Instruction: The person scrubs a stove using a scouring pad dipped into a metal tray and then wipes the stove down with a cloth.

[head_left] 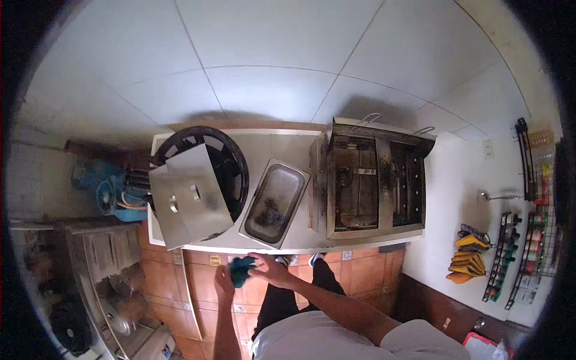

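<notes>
A crumpled dark teal cloth (241, 272) is between my two hands, just in front of the counter's edge; it is slightly blurred. My left hand (224, 283) is closed on its left side. The fingers of my right hand (270, 269) pinch its upper right side. Beyond my hands, a rectangular stainless steel pan (297, 210) lies on the white counter (252, 144), with dark residue and wet-looking spots inside.
Two flat metal lids (192, 207) with handles rest over a black round spoked part (235, 162) on the counter's left. A grimy two-bay cooking appliance (384, 180) stands on the right. Yellow gloves (468, 264) and racks (504, 255) hang on the right wall.
</notes>
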{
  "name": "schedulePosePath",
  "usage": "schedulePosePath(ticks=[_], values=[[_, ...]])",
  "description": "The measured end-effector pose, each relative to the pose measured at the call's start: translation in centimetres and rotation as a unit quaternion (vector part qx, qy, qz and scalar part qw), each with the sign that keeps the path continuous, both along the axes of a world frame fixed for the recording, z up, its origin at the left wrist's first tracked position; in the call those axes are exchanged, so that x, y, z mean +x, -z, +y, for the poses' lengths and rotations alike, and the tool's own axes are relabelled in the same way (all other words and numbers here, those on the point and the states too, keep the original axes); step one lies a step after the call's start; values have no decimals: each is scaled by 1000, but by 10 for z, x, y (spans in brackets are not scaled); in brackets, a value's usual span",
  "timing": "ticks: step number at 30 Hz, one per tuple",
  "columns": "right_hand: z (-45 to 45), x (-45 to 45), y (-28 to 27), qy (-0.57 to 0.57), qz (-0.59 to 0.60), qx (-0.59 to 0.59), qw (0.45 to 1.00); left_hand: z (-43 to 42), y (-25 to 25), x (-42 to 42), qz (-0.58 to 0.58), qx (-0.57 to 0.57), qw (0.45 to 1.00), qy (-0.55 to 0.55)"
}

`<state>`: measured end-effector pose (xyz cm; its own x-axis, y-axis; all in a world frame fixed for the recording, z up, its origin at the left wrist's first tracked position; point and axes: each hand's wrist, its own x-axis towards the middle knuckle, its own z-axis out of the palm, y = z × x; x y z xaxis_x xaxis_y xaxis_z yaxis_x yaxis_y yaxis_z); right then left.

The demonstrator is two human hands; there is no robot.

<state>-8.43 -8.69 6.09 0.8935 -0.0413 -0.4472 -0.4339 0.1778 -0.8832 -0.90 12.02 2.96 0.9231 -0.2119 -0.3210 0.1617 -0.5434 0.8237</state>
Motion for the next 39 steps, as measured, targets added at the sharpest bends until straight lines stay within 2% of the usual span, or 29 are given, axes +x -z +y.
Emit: schedulePosePath(ticks=[1, 2, 3, 5, 7, 8, 9, 10, 11, 13, 14, 16, 18, 20, 22, 23, 24, 25, 27, 28, 29, 30, 31, 32, 33, 35, 37, 38, 39], values=[[4, 2, -1, 4, 8, 103, 995, -6, -31, -11, 43, -51, 998, 6], [1, 4, -9, -24, 24, 150, 988, -5, -51, -17, 102, -48, 992, 51], [1, 4, -7, -56, 23, 193, 979, -38, -108, -16, 40, -75, 991, 99], [-15, 8, -33, -39, 30, 117, 992, -47, -127, -18, 67, -102, 989, 79], [-42, 3, -38, 55, 30, 101, 993, -63, -136, -7, 136, -283, 945, -89], [-49, -9, -9, 116, 46, 73, 989, -71, -142, -2, 170, -366, 898, -174], [-56, -18, 22, 214, 37, 278, 936, -71, -152, 10, 40, -184, 980, -61], [-73, -24, -8, 218, 16, 341, 914, -80, -152, 19, 130, -290, 935, -155], [-90, -29, -43, 220, -1, 403, 888, -91, -152, 28, 216, -387, 863, -242], [-105, -28, -77, 236, -35, 404, 883, -118, -166, 39, 227, -456, 832, -220], [-109, -29, -97, 258, -68, 385, 883, -133, -176, 40, 236, -488, 814, -207], [-117, -19, -139, 296, -135, 347, 879, -166, -216, 33, 251, -465, 843, -96], [-130, -26, -108, 270, -49, 116, 955, -183, -225, 34, 251, -411, 877, 7], [-146, -31, -117, 259, 48, -102, 959, -185, -205, 39, 236, -318, 913, 100], [-178, -33, -143, 293, -17, -45, 955, -188, -197, 45, 257, -437, 861, 36], [-187, -35, -150, 313, -85, 51, 945, -194, -197, 48, 263, -499, 825, 9], [-197, -38, -157, 323, -148, 151, 922, -198, -203, 51, 221, -414, 882, 40], [-201, -42, -166, 336, -164, 192, 907, -205, -211, 50, 174, -330, 922, 104], [-204, -44, -174, 326, -173, 209, 906, -216, -223, 41, 71, -153, 960, 224], [-199, -43, -173, 305, -164, 186, 919, -224, -217, 37, -58, -127, 960, 242], [-193, -40, -174, 288, -155, 162, 931, -225, -215, 33, 101, -251, 935, 228], [-184, -33, -193, 308, -170, 201, 914, -231, -231, 28, 260, -359, 871, 210], [-183, -30, -196, 297, -164, 202, 919, -238, -243, 23, 413, -446, 772, 184], [-184, -29, -198, 286, -157, 201, 924, -247, -249, 12, 367, -359, 838, 182], [-188, -31, -200, 272, -149, 202, 929, -260, -257, 1, 311, -327, 876, 170], [-206, -36, -213, 415, -145, -52, 897, -274, -230, -12, 271, -335, 894, 124], [-223, -47, -223, 518, -115, -294, 795, -295, -245, -27, 211, -345, 905, 130], [-228, -53, -211, 486, -114, -474, 726, -304, -251, -31, 181, -349, 909, 135], [-224, -60, -191, 480, -129, -260, 828, -313, -246, -32, 151, -275, 927, 207]])
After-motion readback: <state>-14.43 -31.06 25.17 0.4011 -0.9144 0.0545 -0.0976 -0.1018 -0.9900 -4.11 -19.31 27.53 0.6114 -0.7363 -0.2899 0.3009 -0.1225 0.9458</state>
